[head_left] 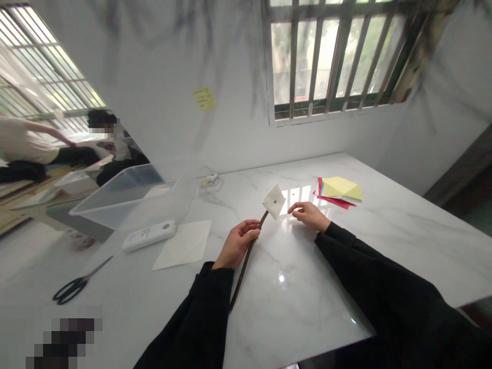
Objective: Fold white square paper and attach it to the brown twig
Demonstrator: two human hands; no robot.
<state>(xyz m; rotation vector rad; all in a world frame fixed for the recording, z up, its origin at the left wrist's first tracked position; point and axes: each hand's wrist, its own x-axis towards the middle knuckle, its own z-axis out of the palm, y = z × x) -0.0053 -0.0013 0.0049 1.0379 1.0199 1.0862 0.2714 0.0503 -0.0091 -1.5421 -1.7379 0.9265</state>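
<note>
My left hand (239,243) is closed around a thin dark brown stick (246,260), pinched between thumb and fingers below its upper end. At the top of the stick sits a folded cream paper piece (273,202) with a small dark dot at its middle. Just right of the paper, my right hand (308,215) hovers with bent fingers, apart from it. Thumb and forefinger come close together there; whether anything small is between them I cannot make out. The stick's lower end runs beside my left sleeve.
A cream paper sheet (183,245), a white box-like device (149,236) and black-handled scissors (79,286) lie to the left. Behind them stands a clear plastic bin (126,192). Coloured papers (340,188) are stacked at right. Two people are at far left.
</note>
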